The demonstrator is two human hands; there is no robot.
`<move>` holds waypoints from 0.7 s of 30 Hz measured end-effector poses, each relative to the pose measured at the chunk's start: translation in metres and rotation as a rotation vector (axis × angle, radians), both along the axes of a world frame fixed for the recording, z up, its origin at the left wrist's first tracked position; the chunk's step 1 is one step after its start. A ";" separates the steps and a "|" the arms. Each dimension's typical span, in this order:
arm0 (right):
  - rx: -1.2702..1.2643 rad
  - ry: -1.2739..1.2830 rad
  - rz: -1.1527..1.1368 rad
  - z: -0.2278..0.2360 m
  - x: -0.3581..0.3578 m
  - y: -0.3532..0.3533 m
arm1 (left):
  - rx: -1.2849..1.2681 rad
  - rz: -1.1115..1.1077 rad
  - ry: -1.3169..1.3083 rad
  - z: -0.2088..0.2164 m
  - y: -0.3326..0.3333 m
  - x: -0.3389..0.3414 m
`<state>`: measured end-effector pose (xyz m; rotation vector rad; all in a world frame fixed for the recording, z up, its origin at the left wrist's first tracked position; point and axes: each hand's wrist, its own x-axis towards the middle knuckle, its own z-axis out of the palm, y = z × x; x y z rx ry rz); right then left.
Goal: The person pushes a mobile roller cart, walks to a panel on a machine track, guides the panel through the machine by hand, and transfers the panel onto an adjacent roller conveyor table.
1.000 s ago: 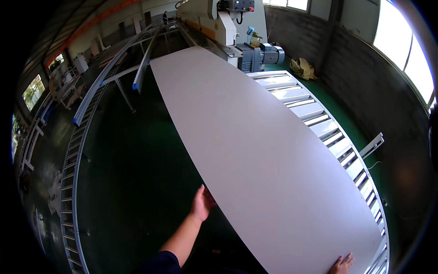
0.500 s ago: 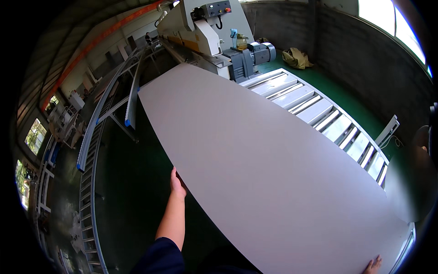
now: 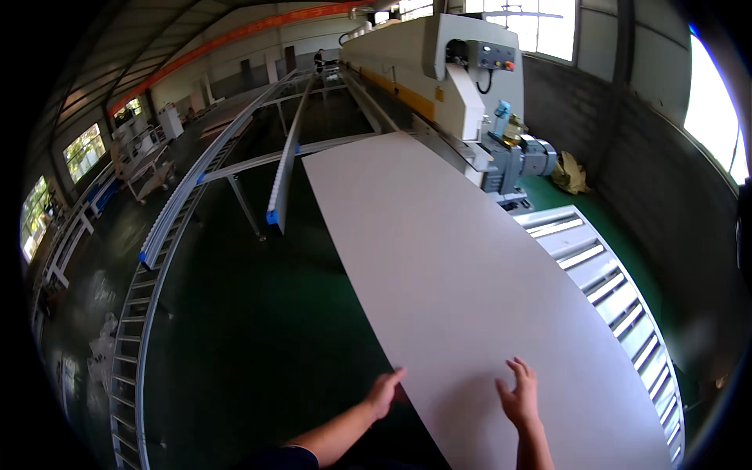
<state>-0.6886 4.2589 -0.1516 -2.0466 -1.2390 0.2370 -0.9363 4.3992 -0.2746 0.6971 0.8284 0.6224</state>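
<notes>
A long, pale grey flat panel (image 3: 462, 266) stretches from in front of me to the big machine, its far end beside the machine's front. My left hand (image 3: 382, 394) is at the panel's left edge, thumb over the edge and the other fingers partly hidden at its side. Over the near part of the panel is my right hand (image 3: 518, 395), fingers spread and bent, holding nothing. Whether its fingertips touch the surface I cannot tell.
A roller conveyor (image 3: 627, 305) runs along the panel's right side. The long machine (image 3: 446, 70) has a control box (image 3: 495, 56) and a motor (image 3: 537, 156). Metal support rails (image 3: 288, 176) and a curved roller track (image 3: 129, 345) stand left. A person (image 3: 319, 58) is far back.
My right hand has come from the panel's near right corner to over its near part, free of it. My left hand is now nearer me along the edge. The view has shifted.
</notes>
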 end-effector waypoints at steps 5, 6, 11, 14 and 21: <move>0.004 -0.326 0.533 0.004 -0.167 0.267 | -0.114 -0.526 -0.056 -0.025 0.051 -0.039; -0.038 -0.449 0.560 0.002 -0.196 0.307 | -0.169 -0.575 -0.093 -0.033 0.060 -0.045; -0.314 -0.732 0.452 -0.046 -0.247 0.439 | -0.289 -1.021 -0.401 -0.078 0.123 -0.027; -0.307 -0.737 0.359 -0.073 -0.225 0.469 | -0.309 -1.021 -0.298 -0.068 0.204 -0.022; -0.284 -0.567 0.539 -0.047 -0.198 0.511 | -0.339 -0.585 0.114 -0.144 0.449 -0.058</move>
